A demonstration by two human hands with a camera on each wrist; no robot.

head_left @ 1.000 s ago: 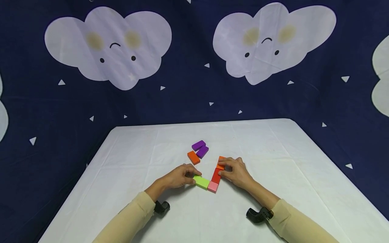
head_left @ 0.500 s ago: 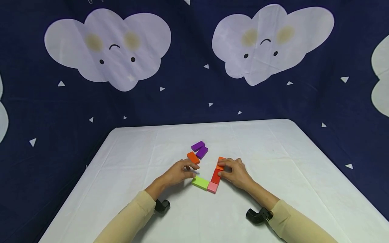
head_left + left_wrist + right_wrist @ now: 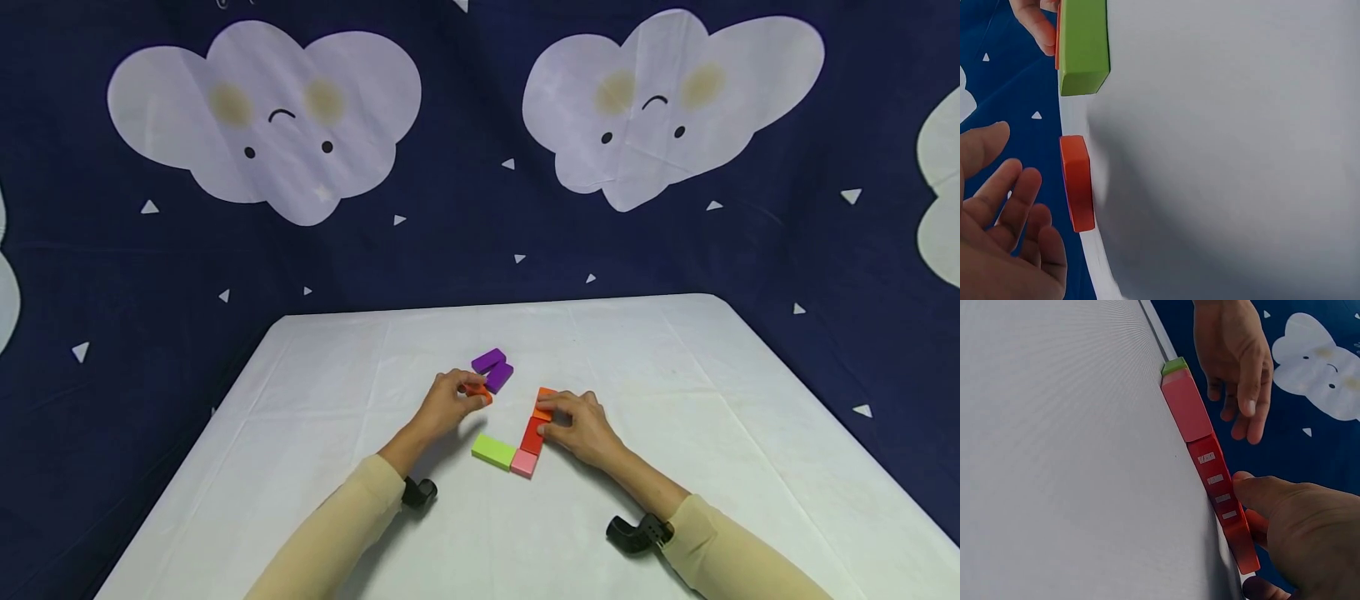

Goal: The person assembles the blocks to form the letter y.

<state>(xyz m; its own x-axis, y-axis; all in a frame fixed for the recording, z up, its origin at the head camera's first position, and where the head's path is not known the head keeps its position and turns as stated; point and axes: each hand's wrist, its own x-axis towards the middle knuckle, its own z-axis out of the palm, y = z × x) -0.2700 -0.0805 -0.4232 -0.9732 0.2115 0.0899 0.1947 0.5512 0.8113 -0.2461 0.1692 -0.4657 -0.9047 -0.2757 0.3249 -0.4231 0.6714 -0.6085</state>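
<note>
My left hand hovers over a loose orange block, thumb and fingers spread to either side of it in the head view. A gap shows between these fingers and the block in the left wrist view. My right hand rests its thumb against a red block and lays its fingertips over a second orange block. Both blocks form one line with a pink block. A lime green block joins the pink one at an angle, making a corner.
Two purple blocks lie touching each other just beyond the loose orange one. White cloth covers the table. Behind it hangs a dark blue backdrop with clouds. Each wrist wears a black camera mount.
My left hand has let go of the lime green block and moved away from me to the loose orange block. My right hand keeps its place on the red and orange blocks.
</note>
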